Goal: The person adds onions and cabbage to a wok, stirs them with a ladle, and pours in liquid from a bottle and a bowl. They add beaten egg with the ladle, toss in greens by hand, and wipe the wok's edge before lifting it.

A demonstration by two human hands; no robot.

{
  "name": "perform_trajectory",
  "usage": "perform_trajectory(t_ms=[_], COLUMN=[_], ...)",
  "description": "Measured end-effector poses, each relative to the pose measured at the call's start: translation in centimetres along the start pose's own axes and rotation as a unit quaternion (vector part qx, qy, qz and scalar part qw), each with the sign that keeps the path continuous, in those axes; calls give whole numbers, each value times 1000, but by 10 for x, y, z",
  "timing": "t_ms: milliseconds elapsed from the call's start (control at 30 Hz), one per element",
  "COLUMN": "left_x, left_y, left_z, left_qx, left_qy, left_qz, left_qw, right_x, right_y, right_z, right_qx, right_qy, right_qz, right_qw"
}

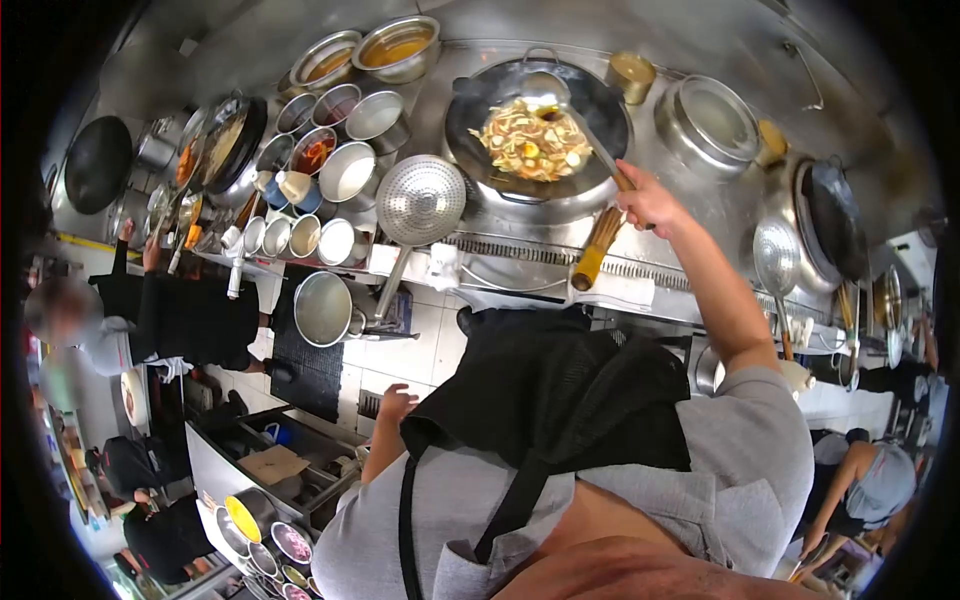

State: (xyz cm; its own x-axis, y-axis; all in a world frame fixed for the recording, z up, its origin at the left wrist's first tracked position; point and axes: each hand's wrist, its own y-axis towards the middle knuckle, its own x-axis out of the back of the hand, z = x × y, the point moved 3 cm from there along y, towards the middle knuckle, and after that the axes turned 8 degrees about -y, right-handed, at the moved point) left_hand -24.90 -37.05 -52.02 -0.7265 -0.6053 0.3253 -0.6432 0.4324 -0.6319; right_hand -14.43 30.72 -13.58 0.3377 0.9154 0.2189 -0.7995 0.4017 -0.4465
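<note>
My right hand [650,198] is closed around the wooden end of a long-handled ladle [590,135]. The ladle's metal bowl rests at the far side of the food in a black wok [605,105] on the range. Pale strips, round white slices and bits of green and orange make up the food [530,145]. Just below my right hand, a bamboo wok brush [600,250] lies on the range's front edge. Low at my side, away from the range, my left hand [398,402] holds nothing, its fingers loosely apart.
Left of the wok, a perforated strainer [421,200] lies near several metal seasoning pots [348,172]. A large lidded pot [710,120] and another strainer [777,255] are on the right. A metal pot [322,308] stands lower left. Co-workers [200,315] work on both sides.
</note>
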Motion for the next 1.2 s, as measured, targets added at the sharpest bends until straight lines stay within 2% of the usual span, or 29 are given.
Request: perform_trajectory(t_ms=[33, 67, 133, 167, 200, 233, 333, 367, 400, 467, 500, 533, 567, 600, 633, 667, 700, 767, 800, 833, 867, 900, 933, 967, 1000, 1033, 1100, 1167, 1200], left_x=[3, -6, -15, -17, -21, -26, -39, -35, -28, -21, -21, -17, -3, 18, 24, 28, 34, 36, 36, 37, 34, 32, 31, 22, 20, 21, 30, 39, 42], left_y=[-46, -41, -44, -43, -30, -23, -84, -54, -27, 25, 33, 21, 10, -7, -12, -13, -13, -27, -29, 1, 21, -1, -24, -3, 24, 32, 35, 25, 10], left_z=[-99, -117, -130, -119, -100, -92, -184, -128, -69, 4, 19, 10, -25, -63, -97, -112, -116, -137, -136, -84, -31, -57, -74, -12, 31, 46, 42, 2, -21], left_qx=[156, 156, 97, 100, 18, -67, 3, 113, 110, -16, -79, -81, -25, 32, 75, 118, 43, 79, 97, 97, -7, -65, 35, 33, 47, 46, -176, -384, -478], left_qy=[-195, -196, -244, -244, -150, -54, 53, -24, -21, 234, 353, 351, 139, -81, -164, -247, -246, -293, -287, -292, -149, -74, -83, -84, 89, 90, 235, 364, 419], left_qz=[-39, -41, -47, -49, 8, 66, 59, 63, 67, 135, 162, 159, 124, 84, 33, -17, -7, -62, -83, -82, 15, 77, 35, 37, 41, 44, 14, -20, -35], left_qw=[968, 967, 964, 963, 988, 994, 997, 991, 991, 963, 918, 919, 982, 993, 983, 962, 968, 951, 949, 948, 989, 992, 995, 995, 994, 994, 956, 848, 771], right_x=[8, 9, 9, 10, -3, -26, -48, -44, -38, -32, -33, -37, -49, -53, -58, -73, -87, -106, -115, -122, -121, -119, -116, -107, -98, -87, -80, -77, -85], right_y=[2, 2, 1, 19, -6, -46, -64, -58, -42, -14, 4, 21, 41, 63, 70, 44, 24, -11, -31, -40, -36, -28, -20, -11, 1, 15, 35, 53, 54], right_z=[-11, -27, -75, -127, -110, -81, -69, -70, -70, -76, -84, -97, -125, -149, -153, -130, -120, -89, -69, -59, -56, -53, -50, -45, -44, -50, -72, -89, -99], right_qx=[-2, -1, 84, 287, 158, 21, -79, -79, -66, -49, -23, 3, 6, 143, 270, 109, 77, 47, -6, -60, -60, -68, -74, -76, -75, -57, -38, 27, 28], right_qy=[-79, -79, -240, -353, -233, -105, 145, 147, 228, 306, 218, 126, 122, -82, -278, -274, -243, -218, -87, 46, 42, 152, 260, 259, 259, 200, 143, -188, -185], right_qz=[-40, -37, -154, -239, -167, -90, 32, 28, 62, 92, 61, 32, 34, -118, -259, -205, -199, -191, -120, -47, -47, -7, 31, 18, 14, -10, -35, -177, -177], right_qw=[996, 996, 955, 858, 945, 990, 986, 986, 969, 946, 974, 992, 992, 979, 885, 933, 946, 956, 989, 996, 996, 986, 962, 963, 963, 978, 988, 966, 966])
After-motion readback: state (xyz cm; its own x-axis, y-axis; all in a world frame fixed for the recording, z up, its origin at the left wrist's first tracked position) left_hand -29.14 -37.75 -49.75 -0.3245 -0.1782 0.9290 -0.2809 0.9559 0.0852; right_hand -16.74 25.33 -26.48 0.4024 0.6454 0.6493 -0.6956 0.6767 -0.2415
